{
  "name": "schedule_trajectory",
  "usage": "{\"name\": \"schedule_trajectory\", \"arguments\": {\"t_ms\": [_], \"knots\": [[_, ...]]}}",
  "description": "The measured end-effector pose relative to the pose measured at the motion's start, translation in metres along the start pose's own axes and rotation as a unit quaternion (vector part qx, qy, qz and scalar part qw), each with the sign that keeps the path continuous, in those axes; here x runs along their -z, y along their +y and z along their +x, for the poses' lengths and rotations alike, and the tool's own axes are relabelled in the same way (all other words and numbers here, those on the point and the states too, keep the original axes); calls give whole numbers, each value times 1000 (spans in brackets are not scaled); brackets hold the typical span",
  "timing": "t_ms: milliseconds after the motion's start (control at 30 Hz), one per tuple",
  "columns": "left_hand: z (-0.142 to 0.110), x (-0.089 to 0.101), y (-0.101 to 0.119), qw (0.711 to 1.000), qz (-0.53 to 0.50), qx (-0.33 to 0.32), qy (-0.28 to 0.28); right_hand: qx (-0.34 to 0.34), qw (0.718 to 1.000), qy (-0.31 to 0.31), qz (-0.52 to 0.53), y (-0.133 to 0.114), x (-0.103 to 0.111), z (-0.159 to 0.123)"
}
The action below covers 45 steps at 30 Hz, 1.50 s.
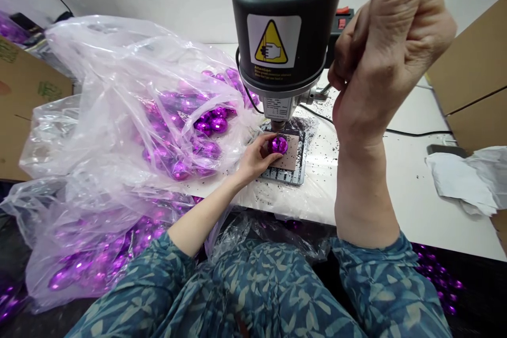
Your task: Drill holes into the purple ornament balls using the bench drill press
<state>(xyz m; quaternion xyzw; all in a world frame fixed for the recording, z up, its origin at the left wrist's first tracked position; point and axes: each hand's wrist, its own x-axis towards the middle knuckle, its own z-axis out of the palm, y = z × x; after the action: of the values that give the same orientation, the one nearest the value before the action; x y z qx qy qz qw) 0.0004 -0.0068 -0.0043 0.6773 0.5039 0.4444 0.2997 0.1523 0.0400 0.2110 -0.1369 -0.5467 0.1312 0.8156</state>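
My left hand (256, 157) pinches a shiny purple faceted ball (278, 144) and holds it on the drill press table (298, 166), right under the bit of the black bench drill (285, 26). My right hand (390, 47) is raised beside the drill head, fingers wrapped round its feed lever (324, 90), of which only a short metal stub shows. Dark shavings lie scattered round the drill table.
A large clear plastic bag (119, 105) full of purple balls (206, 127) spills over the white table (415, 206) on the left. More bagged balls sit below at the lower left. Cardboard boxes (471, 79) stand on both sides. Crumpled white paper (463, 177) lies at the right.
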Motion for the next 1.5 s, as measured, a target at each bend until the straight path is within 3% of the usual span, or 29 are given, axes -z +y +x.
{"name": "schedule_trajectory", "arguments": {"t_ms": [167, 333, 467, 667, 900, 1067, 1433, 1500], "knots": [[0, 0, 1, 998, 56, -7, 22, 3, 998, -3, -59, -16, 1, -12], [2, 2, -1, 999, 37, 6, 13, -9, 995, 0, -104, -30, 11, -35], [2, 3, -2, 1000, 18, 5, 9, 36, 992, 5, -124, -24, 18, -48], [2, 3, -4, 1000, 13, 0, 6, 128, 991, 3, -37, -10, 21, -57], [3, 3, -4, 1000, 18, -6, 4, 186, 982, -18, -26, 0, 30, -66], [3, 5, -1, 1000, 18, 5, -2, 217, 974, -59, -19, 6, 37, -68], [1, 2, 0, 1000, 23, 10, 7, 271, 956, -102, -34, 8, 44, -75], [2, 1, -1, 1000, 27, 5, 8, 257, 961, -93, -46, 7, 43, -76]]}}
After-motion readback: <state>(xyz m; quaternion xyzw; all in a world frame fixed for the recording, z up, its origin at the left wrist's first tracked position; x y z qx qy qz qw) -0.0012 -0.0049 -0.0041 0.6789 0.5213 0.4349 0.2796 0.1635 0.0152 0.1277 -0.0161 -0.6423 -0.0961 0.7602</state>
